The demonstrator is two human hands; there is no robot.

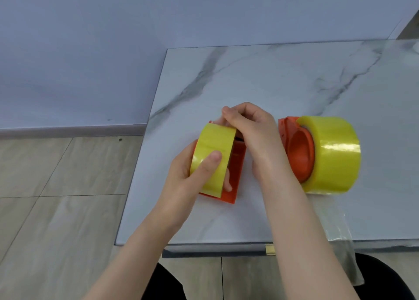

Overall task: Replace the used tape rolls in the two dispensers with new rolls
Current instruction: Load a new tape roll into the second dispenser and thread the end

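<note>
An orange tape dispenser (235,177) sits near the table's front left with a yellow tape roll (212,150) in it. My left hand (188,175) grips that roll and dispenser from the left, thumb pressed on the tape's face. My right hand (251,127) pinches at the roll's top far edge; what lies between those fingertips is hidden. To the right, a second orange dispenser (299,148) lies on the table carrying a fatter yellow roll (335,154), untouched.
The white marble table (294,77) stretches back and right. A clear plastic wrapper (340,231) hangs over its front edge at the right. Tiled floor (56,197) and a pale wall (90,50) lie to the left.
</note>
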